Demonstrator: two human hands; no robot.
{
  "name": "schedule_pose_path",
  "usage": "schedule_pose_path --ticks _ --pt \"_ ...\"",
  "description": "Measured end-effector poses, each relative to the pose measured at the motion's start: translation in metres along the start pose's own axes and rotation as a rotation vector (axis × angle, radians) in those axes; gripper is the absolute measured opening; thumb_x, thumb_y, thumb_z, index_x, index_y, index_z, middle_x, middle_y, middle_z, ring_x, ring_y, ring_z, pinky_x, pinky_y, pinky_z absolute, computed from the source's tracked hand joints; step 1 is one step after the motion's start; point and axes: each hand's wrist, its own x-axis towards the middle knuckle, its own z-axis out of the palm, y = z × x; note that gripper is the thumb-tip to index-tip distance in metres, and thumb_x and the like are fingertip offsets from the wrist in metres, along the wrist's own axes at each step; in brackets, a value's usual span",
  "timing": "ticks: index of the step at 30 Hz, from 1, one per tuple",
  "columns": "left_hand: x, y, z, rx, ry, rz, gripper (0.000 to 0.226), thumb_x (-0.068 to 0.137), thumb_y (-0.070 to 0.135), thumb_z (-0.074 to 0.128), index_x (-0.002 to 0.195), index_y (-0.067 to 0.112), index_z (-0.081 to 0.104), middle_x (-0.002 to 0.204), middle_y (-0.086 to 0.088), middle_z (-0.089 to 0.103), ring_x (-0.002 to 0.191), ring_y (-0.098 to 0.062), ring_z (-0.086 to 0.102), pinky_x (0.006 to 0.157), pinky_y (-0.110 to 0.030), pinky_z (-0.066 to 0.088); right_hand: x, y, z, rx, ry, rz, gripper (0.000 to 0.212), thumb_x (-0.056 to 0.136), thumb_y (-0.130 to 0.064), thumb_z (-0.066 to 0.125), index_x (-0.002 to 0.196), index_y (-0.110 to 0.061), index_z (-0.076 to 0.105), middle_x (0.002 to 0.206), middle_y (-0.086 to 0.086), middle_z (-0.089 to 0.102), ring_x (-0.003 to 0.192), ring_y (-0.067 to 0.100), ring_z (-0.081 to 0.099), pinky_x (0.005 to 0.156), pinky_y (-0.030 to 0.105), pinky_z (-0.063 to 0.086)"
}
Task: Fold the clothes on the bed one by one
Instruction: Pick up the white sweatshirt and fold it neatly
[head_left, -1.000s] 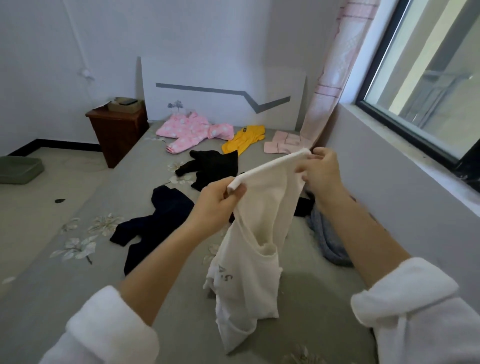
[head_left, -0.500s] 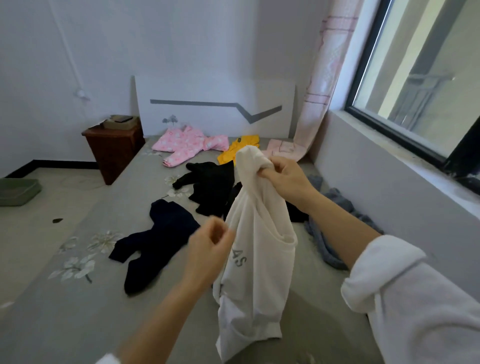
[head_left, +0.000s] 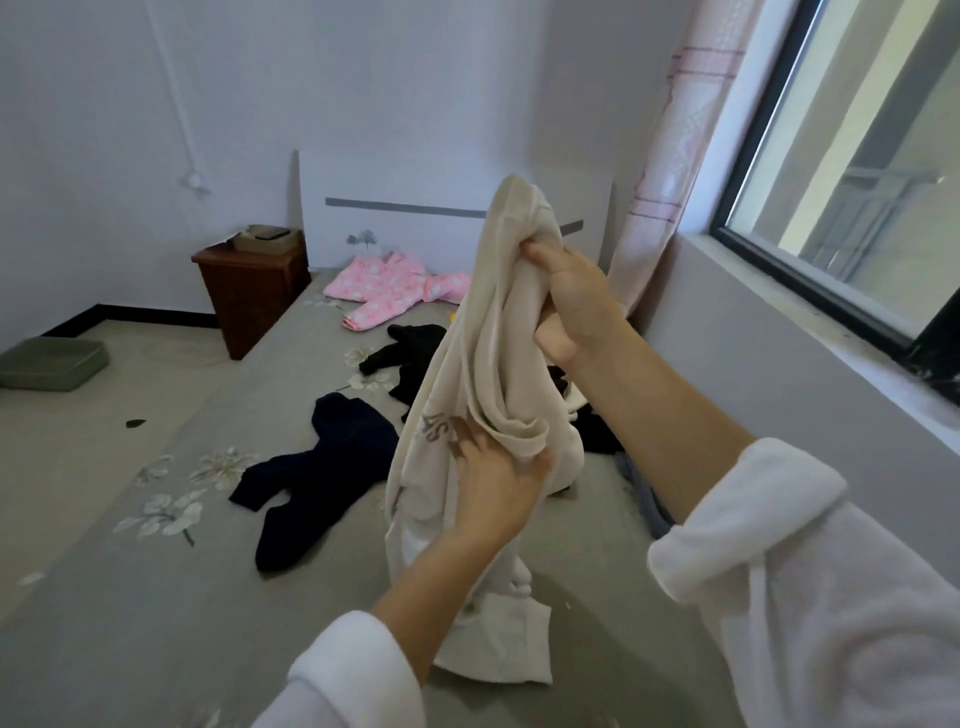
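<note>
Partly buried in cream top (head_left: 488, 343), left hand (head_left: 493, 488) and right hand (head_left: 576, 306), both clamped on it.

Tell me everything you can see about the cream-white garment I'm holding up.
The cream-white garment, soft cloth by its look, hangs bunched and twisted, not yet folded. The right hand grips its gathered top, held high. The left hand holds a loose fold lower down, thumb over the cloth. Grey printed letters show partly beside the left hand and are too creased to read surely. Its lower end rests crumpled on the grey floral bed sheet.
</note>
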Motion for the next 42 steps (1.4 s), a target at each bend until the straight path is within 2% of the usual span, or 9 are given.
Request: schedule_pose_path --ticks 5,8,14,18,22,27,33,37,42 --pt "-0.001 -0.009 -0.018 -0.156 0.122 0.162 0.016 0.097 0.021 0.046 0.093 0.018 0.062 0.087 0.006 0.063 0.082 -0.004 0.06 0.069 -0.024 0.047 0.002 -0.014 -0.023 0.018 0.135 -0.123 0.002 0.089 -0.006 0.059 0.09 -0.006 0.059 0.087 0.013 0.063 0.08 0.025 0.062 0.083 0.044 0.053" --pt "0.01 -0.024 -0.05 -0.276 0.293 -0.027 0.04 0.096 0.017 0.044 0.057 0.025 0.041 0.053 0.011 0.039 0.048 -0.004 0.037 0.048 -0.023 0.027 0.004 -0.022 -0.05 -0.056 0.256 -0.186 0.011 0.086 -0.004 0.062 0.079 -0.009 0.056 0.078 0.009 0.06 0.072 0.021 0.06 0.072 0.035 0.053" --pt "0.039 -0.015 -0.116 -0.339 0.328 -0.061 0.024 0.092 0.021 0.038 0.068 0.015 0.038 0.066 0.001 0.036 0.06 -0.012 0.032 0.055 -0.031 0.027 0.001 -0.018 -0.095 -0.334 0.335 -0.266 0.019 0.085 -0.014 0.066 0.076 -0.01 0.05 0.079 0.01 0.048 0.077 0.02 0.048 0.071 0.036 0.044" --pt "0.033 0.01 -0.151 -0.045 0.106 0.211 0.056 0.075 0.07 0.044 0.108 0.025 0.048 0.089 0.015 0.052 0.078 -0.001 0.05 0.065 -0.024 0.038 -0.006 -0.032 -0.113 -0.517 0.349 -0.402 0.04 0.081 -0.022 0.07 0.058 -0.02 0.038 0.058 -0.005 0.038 0.053 0.006 0.039 0.054 0.022 0.036" --pt "0.038 0.035 -0.179 0.228 0.004 0.44 0.062 0.066 0.049 0.078 0.116 0.04 0.043 0.098 0.015 0.059 0.086 -0.005 0.059 0.068 -0.019 0.042 -0.013 -0.06 -0.131 -0.537 0.281 -0.485 0.042 0.072 -0.026 0.076 0.054 -0.027 0.038 0.057 -0.01 0.037 0.055 0.009 0.036 0.053 0.022 0.035" --pt "0.071 0.067 -0.219 0.212 0.012 0.583 0.025 0.082 0.039 0.071 0.092 0.058 0.059 0.088 0.034 0.064 0.084 0.016 0.058 0.072 -0.005 0.042 -0.016 -0.095 -0.152 -0.527 0.078 -0.452 0.039 0.065 -0.022 0.082 0.061 -0.027 0.044 0.063 -0.01 0.05 0.06 0.01 0.049 0.055 0.024 0.042" --pt "0.115 0.055 -0.252 0.668 -0.284 0.174 0.03 0.06 0.045 0.083 0.075 0.021 0.075 0.072 0.001 0.071 0.071 -0.021 0.067 0.068 -0.034 0.052 -0.008 -0.094 -0.178 -0.838 -0.351 0.111 0.048 0.063 0.003 0.077 0.108 -0.006 0.063 0.102 0.011 0.071 0.094 0.028 0.068 0.072 0.031 0.057" --pt "0.136 0.028 -0.224 0.911 -0.087 0.094 0.035 0.078 0.029 0.077 0.055 0.015 0.055 0.059 -0.002 0.053 0.061 -0.021 0.051 0.055 -0.029 0.037 0.02 -0.043 -0.17 -1.686 -0.148 -0.008 0.022 0.082 -0.007 0.066 0.065 -0.012 0.055 0.072 0.002 0.059 0.075 0.025 0.057 0.058 0.022 0.039" --pt "0.172 0.007 -0.219 0.689 0.153 -0.061 0.012 0.09 0.021 0.061 0.096 0.012 0.064 0.091 -0.012 0.067 0.082 -0.031 0.063 0.075 -0.04 0.053 0.062 -0.011 -0.153 -2.102 0.148 -0.265 0.021 0.089 -0.009 0.042 0.093 -0.022 0.059 0.101 0.009 0.064 0.091 0.031 0.059 0.065 0.031 0.036"
